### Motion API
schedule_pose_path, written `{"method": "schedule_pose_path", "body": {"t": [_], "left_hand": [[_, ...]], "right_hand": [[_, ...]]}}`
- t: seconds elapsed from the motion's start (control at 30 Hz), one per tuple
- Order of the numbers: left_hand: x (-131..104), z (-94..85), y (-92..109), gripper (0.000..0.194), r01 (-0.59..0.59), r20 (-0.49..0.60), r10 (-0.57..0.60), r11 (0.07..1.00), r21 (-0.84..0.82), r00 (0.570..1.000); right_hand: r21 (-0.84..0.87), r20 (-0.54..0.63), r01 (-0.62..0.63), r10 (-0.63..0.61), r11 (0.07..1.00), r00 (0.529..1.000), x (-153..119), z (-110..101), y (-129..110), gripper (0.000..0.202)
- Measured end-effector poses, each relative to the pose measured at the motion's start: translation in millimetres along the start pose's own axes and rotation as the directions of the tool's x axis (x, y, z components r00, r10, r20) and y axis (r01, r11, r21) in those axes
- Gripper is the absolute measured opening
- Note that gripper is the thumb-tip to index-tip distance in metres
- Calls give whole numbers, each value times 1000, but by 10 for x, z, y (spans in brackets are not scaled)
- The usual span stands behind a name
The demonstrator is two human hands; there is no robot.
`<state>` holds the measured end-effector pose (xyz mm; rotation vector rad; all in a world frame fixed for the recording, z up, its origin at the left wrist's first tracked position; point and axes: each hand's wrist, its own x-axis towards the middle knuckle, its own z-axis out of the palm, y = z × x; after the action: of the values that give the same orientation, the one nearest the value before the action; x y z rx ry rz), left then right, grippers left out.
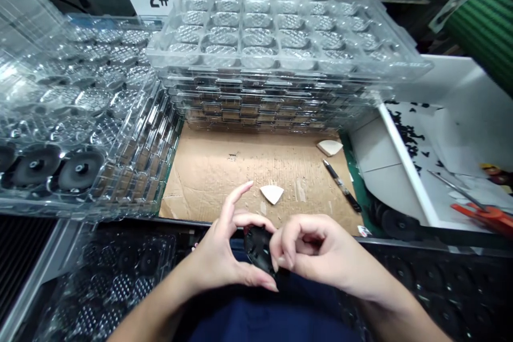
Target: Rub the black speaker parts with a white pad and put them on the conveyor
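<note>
A round black plastic part is gripped at its rim by my left hand, thumb below and fingers above. On the face of that part, the pinched fingertips of my right hand press at its right side; whatever they pinch is hidden. Beyond the hands, a white wedge-shaped pad lies on the cardboard sheet. Farther right on the cardboard are a second wedge pad and a black pen.
Clear blister trays are stacked at the back, with another stack at left holding black discs. On the right, a white bin contains small black pieces and orange-handled pliers. A green ribbed cylinder overhangs it.
</note>
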<state>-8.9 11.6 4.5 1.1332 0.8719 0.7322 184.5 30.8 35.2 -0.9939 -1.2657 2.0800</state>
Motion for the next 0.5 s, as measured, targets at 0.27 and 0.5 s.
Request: {"method": "schedule_pose_path", "body": {"t": [0.27, 0.5], "left_hand": [[28, 43, -37, 103, -135, -65, 140, 989, 64, 988], [38, 89, -144, 36, 278, -23, -278, 961, -4, 960]], "right_hand": [[84, -211, 106, -86, 991, 974, -108, 33, 188, 9], [-408, -620, 105, -360, 907, 697, -59, -357, 618, 23]]}}
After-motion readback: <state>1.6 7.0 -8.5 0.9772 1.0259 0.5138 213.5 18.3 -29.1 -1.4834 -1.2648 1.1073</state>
